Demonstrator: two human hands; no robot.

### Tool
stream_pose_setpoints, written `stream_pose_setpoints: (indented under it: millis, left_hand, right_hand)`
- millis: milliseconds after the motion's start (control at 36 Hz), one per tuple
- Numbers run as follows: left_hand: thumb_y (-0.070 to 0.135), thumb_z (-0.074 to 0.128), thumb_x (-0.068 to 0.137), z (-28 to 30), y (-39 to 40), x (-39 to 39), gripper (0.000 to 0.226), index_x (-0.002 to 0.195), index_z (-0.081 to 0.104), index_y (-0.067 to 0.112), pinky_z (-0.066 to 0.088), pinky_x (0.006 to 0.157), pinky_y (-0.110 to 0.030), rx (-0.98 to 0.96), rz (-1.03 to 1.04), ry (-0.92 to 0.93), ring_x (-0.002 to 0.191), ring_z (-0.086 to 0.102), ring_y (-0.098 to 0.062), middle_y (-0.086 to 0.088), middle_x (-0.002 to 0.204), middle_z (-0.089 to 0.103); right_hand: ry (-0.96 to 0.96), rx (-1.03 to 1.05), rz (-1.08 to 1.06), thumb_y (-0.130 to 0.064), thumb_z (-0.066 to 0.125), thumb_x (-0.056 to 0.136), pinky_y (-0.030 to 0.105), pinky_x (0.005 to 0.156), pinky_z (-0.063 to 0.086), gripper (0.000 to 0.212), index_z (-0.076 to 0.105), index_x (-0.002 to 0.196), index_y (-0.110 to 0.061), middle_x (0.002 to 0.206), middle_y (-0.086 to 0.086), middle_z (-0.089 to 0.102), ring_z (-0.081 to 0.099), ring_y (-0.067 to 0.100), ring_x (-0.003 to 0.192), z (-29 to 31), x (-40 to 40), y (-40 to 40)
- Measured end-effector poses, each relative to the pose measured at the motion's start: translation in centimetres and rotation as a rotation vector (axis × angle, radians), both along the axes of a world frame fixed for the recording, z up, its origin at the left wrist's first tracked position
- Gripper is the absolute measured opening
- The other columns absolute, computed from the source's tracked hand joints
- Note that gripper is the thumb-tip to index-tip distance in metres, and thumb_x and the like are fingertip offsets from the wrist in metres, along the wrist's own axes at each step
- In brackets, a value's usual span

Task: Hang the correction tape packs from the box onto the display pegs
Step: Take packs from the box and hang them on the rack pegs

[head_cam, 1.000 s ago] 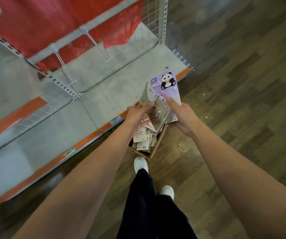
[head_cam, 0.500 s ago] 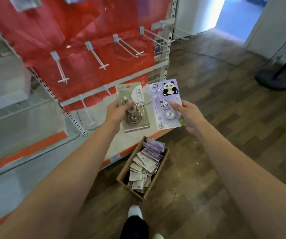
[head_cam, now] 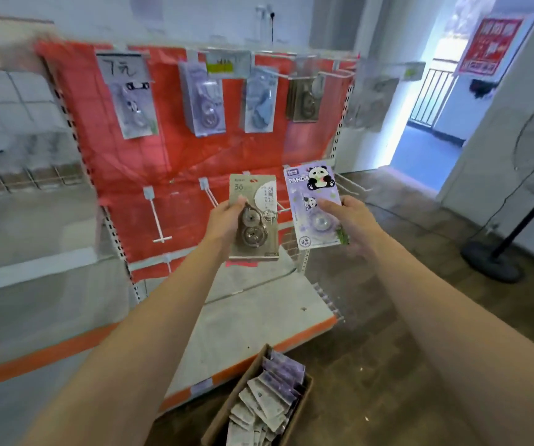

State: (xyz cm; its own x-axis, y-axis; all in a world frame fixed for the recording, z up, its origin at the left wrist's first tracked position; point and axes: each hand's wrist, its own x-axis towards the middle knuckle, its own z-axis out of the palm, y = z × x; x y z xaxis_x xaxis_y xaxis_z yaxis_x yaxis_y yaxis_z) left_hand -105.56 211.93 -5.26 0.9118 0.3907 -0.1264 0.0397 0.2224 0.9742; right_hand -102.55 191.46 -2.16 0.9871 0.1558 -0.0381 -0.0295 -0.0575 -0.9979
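The left hand [head_cam: 227,220] is holding a grey correction tape pack [head_cam: 253,217] up in front of the red display board [head_cam: 162,162], fingers wrapped round its left edge. Just beside it, the right hand [head_cam: 347,217] is pinching a purple panda pack [head_cam: 315,206] by its right side. Both packs are standing upright, near the empty pegs [head_cam: 159,220] in the lower row. I think each pack's top hole needs lining up with a peg tip, then sliding on straight. More packs are waiting in the box [head_cam: 227,410] on the floor below.
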Motion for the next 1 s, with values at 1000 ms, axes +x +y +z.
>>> stream_pose_setpoints:
  millis: [1000]
  left_hand:
    - [0.024, 0.05, 0.097, 8.5, -7.1, 9.6, 0.028, 0.113, 0.061, 0.004, 0.051, 0.089, -0.036, 0.157, 0.102, 0.044, 0.097, 0.063, -0.025, -0.011, 0.109, 0.068]
  right_hand:
    - [-0.097, -0.067, 0.1, -0.034, 0.069, 0.08, 0.047, 0.104, 0.042, 0.059, 0.052, 0.13, -0.008, 0.128, 0.011, 0.058, 0.055, 0.028, 0.117, 4.2, 10.8, -3.6]
